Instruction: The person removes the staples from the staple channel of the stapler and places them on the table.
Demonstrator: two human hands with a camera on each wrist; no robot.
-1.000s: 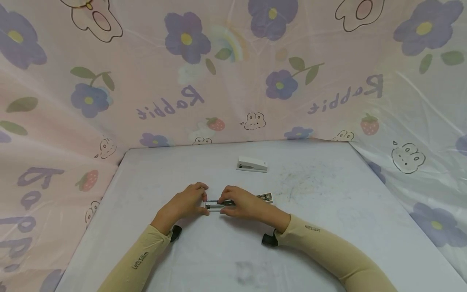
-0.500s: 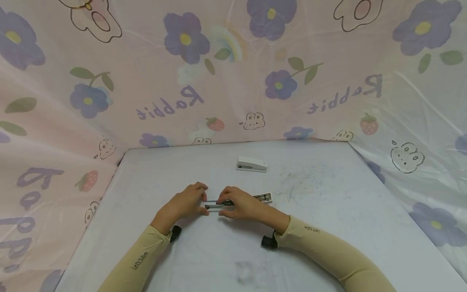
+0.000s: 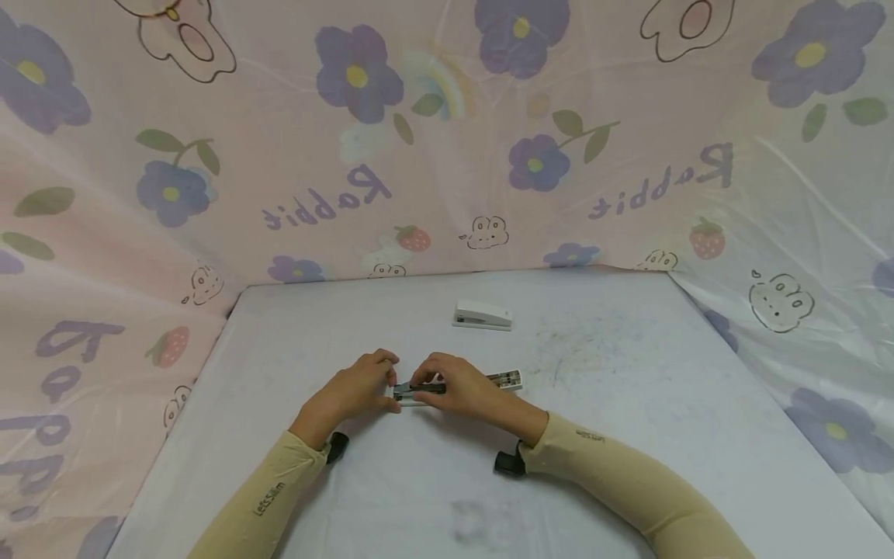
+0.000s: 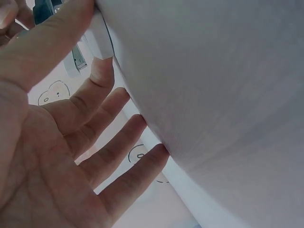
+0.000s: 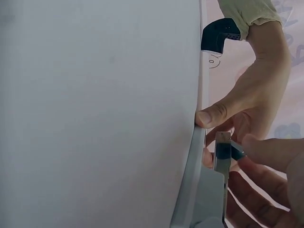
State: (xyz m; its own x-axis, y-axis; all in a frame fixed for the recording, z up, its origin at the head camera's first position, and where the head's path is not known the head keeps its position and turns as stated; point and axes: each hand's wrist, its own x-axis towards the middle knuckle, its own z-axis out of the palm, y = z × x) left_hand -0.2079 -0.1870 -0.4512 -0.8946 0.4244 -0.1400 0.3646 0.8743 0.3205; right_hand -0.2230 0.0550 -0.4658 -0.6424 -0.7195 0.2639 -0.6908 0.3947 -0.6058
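Note:
A white stapler (image 3: 508,380) lies opened out on the table, its lid swung back to the right and its metal magazine exposed. My left hand (image 3: 355,387) holds the stapler's left end between thumb and forefinger. In the left wrist view the other fingers (image 4: 130,183) spread out, tips touching the tabletop. Over the magazine, my right hand (image 3: 457,387) pinches a small dark strip, which looks like staples (image 5: 238,151), between thumb and forefinger. The strip sits close to the magazine; whether it lies inside is unclear. The right palm partly hides the stapler's middle.
Farther back on the white table (image 3: 335,318) stands a second white stapler (image 3: 482,315), closed. Faint smudges mark the tabletop to its right. A printed curtain (image 3: 433,155) rises along the back and both sides.
My right hand has shifted slightly left and lifted a little, its thumb coming off the stapler's near side to the dark strip. My left hand has stayed in place.

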